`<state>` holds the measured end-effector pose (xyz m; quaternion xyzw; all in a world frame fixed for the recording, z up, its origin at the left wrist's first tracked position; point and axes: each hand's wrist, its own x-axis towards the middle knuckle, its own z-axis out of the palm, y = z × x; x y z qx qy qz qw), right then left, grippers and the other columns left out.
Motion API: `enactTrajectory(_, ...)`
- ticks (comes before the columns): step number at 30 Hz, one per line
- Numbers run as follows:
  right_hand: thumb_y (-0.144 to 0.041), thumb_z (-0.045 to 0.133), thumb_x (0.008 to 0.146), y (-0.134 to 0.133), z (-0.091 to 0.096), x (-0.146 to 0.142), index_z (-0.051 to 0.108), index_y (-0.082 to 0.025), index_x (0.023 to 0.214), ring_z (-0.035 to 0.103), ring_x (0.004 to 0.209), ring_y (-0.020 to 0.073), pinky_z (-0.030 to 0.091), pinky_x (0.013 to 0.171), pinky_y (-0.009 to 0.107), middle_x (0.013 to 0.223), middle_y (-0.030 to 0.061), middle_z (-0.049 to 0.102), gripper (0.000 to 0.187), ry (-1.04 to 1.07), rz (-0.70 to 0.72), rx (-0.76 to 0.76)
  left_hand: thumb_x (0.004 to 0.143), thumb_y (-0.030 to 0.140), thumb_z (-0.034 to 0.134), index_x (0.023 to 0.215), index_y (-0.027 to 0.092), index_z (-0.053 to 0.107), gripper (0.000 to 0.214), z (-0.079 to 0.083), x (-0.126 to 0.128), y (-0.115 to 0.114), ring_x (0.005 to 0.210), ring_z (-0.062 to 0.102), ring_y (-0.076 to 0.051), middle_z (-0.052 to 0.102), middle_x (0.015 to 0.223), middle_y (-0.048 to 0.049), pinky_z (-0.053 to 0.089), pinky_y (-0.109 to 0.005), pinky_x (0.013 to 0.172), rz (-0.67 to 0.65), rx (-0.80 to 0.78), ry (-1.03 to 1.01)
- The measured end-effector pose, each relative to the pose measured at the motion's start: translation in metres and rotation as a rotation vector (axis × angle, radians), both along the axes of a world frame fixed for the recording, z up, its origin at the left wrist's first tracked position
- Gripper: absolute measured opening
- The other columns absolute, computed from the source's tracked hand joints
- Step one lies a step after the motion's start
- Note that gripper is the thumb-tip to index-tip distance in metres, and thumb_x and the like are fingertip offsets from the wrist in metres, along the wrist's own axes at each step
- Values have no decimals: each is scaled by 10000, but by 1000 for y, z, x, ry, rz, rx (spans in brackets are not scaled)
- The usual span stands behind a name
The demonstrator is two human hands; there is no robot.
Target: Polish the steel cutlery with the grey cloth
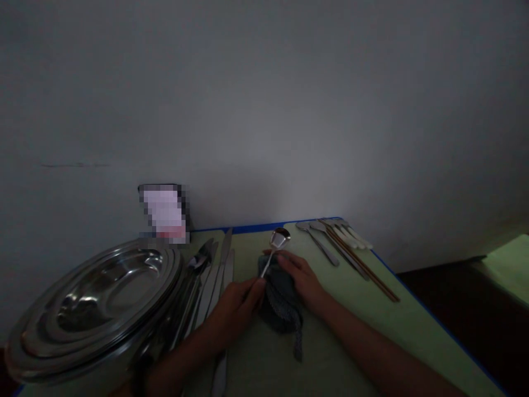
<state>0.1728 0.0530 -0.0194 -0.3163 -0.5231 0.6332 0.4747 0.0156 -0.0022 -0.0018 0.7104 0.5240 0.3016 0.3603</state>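
Observation:
A shiny metal spoon is tilted up over the middle of the table, its bowl pointing away from me. My left hand pinches the lower part of its handle. A dark grey cloth hangs below the spoon, and my right hand is closed on it close to the spoon's neck. The right fingertips are partly hidden behind the cloth and spoon.
Stacked steel plates stand at the left, beside several knives and spoons. Spoons, brown chopsticks and white-handled forks lie right on the green table. A phone leans on the wall.

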Motion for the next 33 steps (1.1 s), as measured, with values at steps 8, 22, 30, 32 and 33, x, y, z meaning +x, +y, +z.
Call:
enactTrajectory(8,-351,712,656,7,-3,3,681,-146,793,596,637,124,445,664,257,699,17,670,248,256,25,-250,923,402,288,613,180,451,415,2,-1,-2,513,439,-113,432,538,52,345,-214,511,-14,58,56)
enactTrajectory(22,-324,460,813,11,0,-3,564,-160,753,619,660,154,462,687,301,796,69,684,204,365,-111,-505,836,181,500,1036,223,587,222,-1,6,-13,1083,464,-248,530,1175,-68,388,-443,927,-185,487,529)
enactTrajectory(30,-468,500,753,31,13,12,400,-229,719,301,353,76,293,402,212,470,-107,324,262,208,-318,-221,810,260,520,789,185,604,114,3,7,-12,884,519,-257,585,899,-66,372,-515,851,-76,544,642)
enactTrajectory(32,-446,451,787,35,16,20,459,-221,811,310,381,78,296,412,212,527,-94,362,226,-89,-321,-44,775,222,546,838,166,602,102,-1,6,-12,932,507,-269,576,962,-90,394,-488,858,-59,576,605)
enactTrajectory(33,-398,442,801,36,17,24,489,-209,870,392,443,92,351,466,228,590,-65,440,207,-286,-324,78,771,189,536,875,159,600,126,-3,6,-12,976,497,-273,568,1013,-103,403,-469,869,-72,600,578)
